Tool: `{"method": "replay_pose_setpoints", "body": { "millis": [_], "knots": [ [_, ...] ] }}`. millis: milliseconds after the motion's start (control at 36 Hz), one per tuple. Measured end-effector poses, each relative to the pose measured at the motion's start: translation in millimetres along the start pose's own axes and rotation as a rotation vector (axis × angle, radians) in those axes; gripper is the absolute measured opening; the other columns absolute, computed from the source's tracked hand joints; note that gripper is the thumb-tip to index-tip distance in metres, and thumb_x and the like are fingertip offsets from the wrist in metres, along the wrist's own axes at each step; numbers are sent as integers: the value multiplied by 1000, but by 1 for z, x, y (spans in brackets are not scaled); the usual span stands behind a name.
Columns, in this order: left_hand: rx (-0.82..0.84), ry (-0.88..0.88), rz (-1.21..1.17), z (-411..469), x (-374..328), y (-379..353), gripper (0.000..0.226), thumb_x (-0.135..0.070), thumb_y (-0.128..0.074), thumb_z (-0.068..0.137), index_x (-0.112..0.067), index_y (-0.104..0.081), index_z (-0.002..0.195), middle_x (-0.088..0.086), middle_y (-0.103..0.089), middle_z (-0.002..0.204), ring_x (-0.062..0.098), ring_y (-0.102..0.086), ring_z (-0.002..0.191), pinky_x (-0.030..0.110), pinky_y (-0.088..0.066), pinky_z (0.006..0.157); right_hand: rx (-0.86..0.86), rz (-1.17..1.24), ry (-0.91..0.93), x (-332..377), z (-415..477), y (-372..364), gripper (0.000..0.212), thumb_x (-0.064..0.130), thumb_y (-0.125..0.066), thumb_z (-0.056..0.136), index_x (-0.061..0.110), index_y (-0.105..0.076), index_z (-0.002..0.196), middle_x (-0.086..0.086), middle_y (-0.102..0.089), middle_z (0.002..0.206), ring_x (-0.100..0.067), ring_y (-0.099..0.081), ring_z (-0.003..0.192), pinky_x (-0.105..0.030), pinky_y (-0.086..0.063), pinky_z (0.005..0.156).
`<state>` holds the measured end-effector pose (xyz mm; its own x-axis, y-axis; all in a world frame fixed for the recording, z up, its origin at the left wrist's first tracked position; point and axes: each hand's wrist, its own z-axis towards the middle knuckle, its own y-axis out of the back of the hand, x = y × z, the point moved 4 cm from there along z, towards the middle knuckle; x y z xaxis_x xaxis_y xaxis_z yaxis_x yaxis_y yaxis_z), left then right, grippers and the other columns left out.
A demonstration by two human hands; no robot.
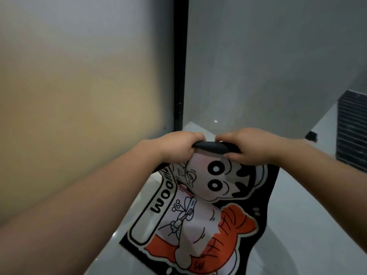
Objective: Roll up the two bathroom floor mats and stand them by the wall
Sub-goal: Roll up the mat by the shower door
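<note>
A black bathroom mat (200, 219) printed with a cartoon figure, orange stripes and lettering lies stretched over the pale tiled floor, running from me toward the wall. Its far edge is curled over into a thin black roll (210, 146). My left hand (176, 147) grips the left end of that roll and my right hand (248, 147) grips the right end, fingers wrapped over the top. Only this one mat is in sight; its near end runs out of the frame at the bottom.
A frosted glass panel (79, 96) fills the left, with a black door frame (179, 66) beside it. A grey wall (268, 66) stands straight ahead. At the right edge is a dark slatted surface (351, 128) and a small black object (311, 135) on the floor.
</note>
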<state>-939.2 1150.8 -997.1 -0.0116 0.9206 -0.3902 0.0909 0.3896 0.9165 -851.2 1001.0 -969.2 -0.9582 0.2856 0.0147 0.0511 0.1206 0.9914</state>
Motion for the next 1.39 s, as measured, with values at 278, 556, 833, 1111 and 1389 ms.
{"method": "replay_pose_setpoints", "body": {
  "millis": [278, 556, 833, 1111, 1389],
  "knots": [
    [-23, 94, -6, -35, 28, 12, 13, -17, -53, 83, -27, -55, 91, -10, -52, 70, 15, -50, 68, 27, -36, 57, -57, 132, 25, 1, 6, -8, 41, 24, -45, 89, 43, -41, 126, -4, -66, 107, -27, -59, 91, -38, -48, 77],
    [-187, 97, 72, -52, 44, 16, 20, -19, -47, 89, -29, -53, 106, -11, -46, 67, 11, -44, 62, 23, -27, 50, -61, -36, 21, -5, -4, 4, 75, 14, -44, 85, 49, -12, 142, -8, -60, 119, -27, -54, 97, -33, -38, 75],
    [-350, -52, 365, -65, 37, 27, 47, -63, -24, 84, -27, -46, 105, -8, -54, 81, 17, -49, 68, 33, -38, 58, -142, -322, 92, 9, -13, 7, 85, 22, -45, 87, 42, 20, 138, 0, -40, 95, -22, -48, 59, -35, -42, 52],
    [-347, -41, 411, -60, 40, 25, 20, -46, -41, 90, -28, -45, 94, -13, -44, 76, 12, -42, 65, 31, -28, 55, -200, -357, 111, 9, -10, 2, 57, 45, -18, 89, 28, -14, 143, 1, -49, 103, -21, -52, 70, -31, -38, 56],
    [-186, 86, 296, -44, 41, 15, 21, -19, -48, 85, -28, -29, 86, -4, -43, 63, 16, -42, 55, 34, -34, 54, -91, 22, -85, 6, 1, -3, 21, 24, -57, 82, 24, -37, 88, 4, -49, 67, -12, -46, 57, -28, -28, 46]
  ]
}}
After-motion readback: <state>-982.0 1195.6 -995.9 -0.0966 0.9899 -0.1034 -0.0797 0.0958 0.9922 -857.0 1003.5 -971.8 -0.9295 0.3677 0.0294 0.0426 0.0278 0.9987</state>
